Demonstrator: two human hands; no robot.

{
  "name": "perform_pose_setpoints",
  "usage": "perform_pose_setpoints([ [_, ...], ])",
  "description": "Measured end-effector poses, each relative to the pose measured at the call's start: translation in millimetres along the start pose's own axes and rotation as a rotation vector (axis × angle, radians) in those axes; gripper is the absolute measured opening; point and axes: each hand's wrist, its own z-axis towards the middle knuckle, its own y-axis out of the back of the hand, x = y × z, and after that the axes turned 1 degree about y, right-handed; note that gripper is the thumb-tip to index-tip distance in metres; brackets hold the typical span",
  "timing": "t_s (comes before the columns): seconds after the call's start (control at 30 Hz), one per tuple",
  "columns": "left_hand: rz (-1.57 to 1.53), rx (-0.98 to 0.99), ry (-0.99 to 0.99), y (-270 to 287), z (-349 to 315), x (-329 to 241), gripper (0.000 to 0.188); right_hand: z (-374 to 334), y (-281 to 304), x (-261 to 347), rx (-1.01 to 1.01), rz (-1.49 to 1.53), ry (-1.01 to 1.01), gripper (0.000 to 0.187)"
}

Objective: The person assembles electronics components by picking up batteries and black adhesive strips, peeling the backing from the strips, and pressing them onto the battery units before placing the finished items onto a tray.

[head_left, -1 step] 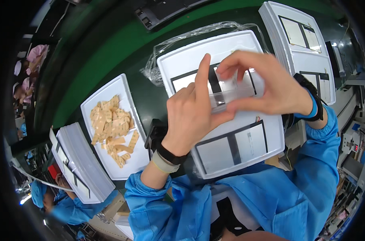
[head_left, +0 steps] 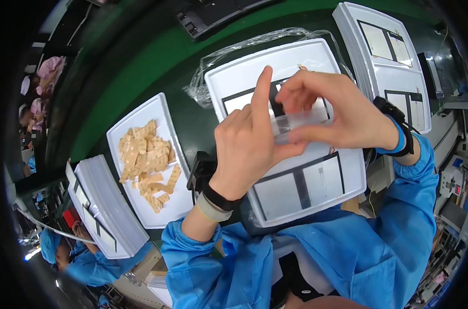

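Over a white tray (head_left: 352,175) I have a translucent plastic strip (head_left: 283,125) between my two hands. My left hand (head_left: 247,139) grips the strip's left end, its index finger pointing up and the other fingers curled. From the other side, my right hand (head_left: 342,110) is closed on the strip, thumb along the near side and bent fingers behind it, slightly blurred. Beneath the hands, the tray holds flat silver-white pouch-like panels with black edges; the nearer panel (head_left: 321,180) shows plainly, while the farther panel (head_left: 239,104) is partly covered by my hands.
A white tray (head_left: 174,206) of tan paper strips (head_left: 146,149) lies left, beside stacked trays (head_left: 107,206). Another tray stack (head_left: 355,51) holding panels stands at the back right. Crumpled clear plastic (head_left: 198,92) lies behind the middle tray. A co-worker's blue sleeve (head_left: 95,265) is at lower left.
My right fingers have come down closer to the thumb, behind the plastic strip. My left hand keeps its pose. The whole view has shifted slightly.
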Motion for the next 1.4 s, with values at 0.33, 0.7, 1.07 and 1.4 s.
perform_pose_setpoints([
  [0.33, -0.518, -0.080, 0.391, 46.1, -49.3, -13.4, 0.051, -17.7, -24.3, 9.4, -0.042, 0.146, -0.004, 0.028],
  [0.7, -0.322, -0.183, 0.162, 37.1, -63.5, -29.7, 0.028, -12.5, -31.7, 48.0, -0.111, -0.035, 0.131, 0.028],
  [1.07, -0.358, 0.441, 0.143, 23.5, -98.8, -68.2, 0.053, -125.0, -13.6, 21.3, -0.249, 0.035, -0.381, 0.052],
  [1.4, -0.019, 0.193, -0.078, -17.0, -115.0, -57.1, 0.060, -135.2, -42.4, -5.6, -0.334, 0.092, -0.417, 0.053],
])
